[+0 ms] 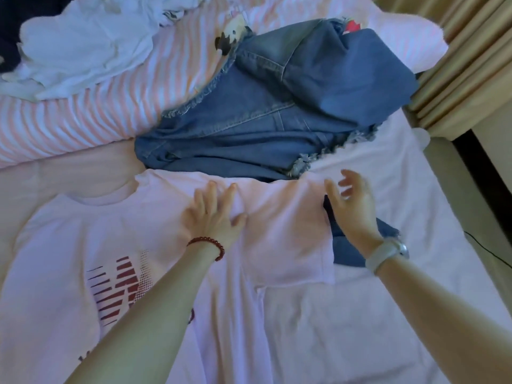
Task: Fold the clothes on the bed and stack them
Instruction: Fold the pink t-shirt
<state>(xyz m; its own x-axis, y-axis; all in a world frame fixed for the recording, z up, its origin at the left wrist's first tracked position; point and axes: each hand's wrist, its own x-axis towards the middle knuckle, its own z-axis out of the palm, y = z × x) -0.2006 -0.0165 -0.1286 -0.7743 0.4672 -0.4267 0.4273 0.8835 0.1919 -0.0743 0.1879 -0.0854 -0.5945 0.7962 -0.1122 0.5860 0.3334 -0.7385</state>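
Note:
A pale pink T-shirt (91, 239) with a dark red print lies spread flat on the bed, collar toward the left. My left hand (214, 214) presses flat on its shoulder, fingers straight. My right hand (352, 206) hovers open just past the shirt's sleeve (293, 245), over a dark blue piece of cloth (346, 250). A crumpled pile of blue denim garments (266, 112) with frayed hems lies just beyond the shirt. White clothes (83, 48) are heaped at the far left.
A pink and white striped duvet (91, 117) is bunched along the back left. The white bed sheet (415, 217) shows on the right. Beige curtains (465, 59) and the bed's edge (454, 176) are at the right, with dark floor beside them.

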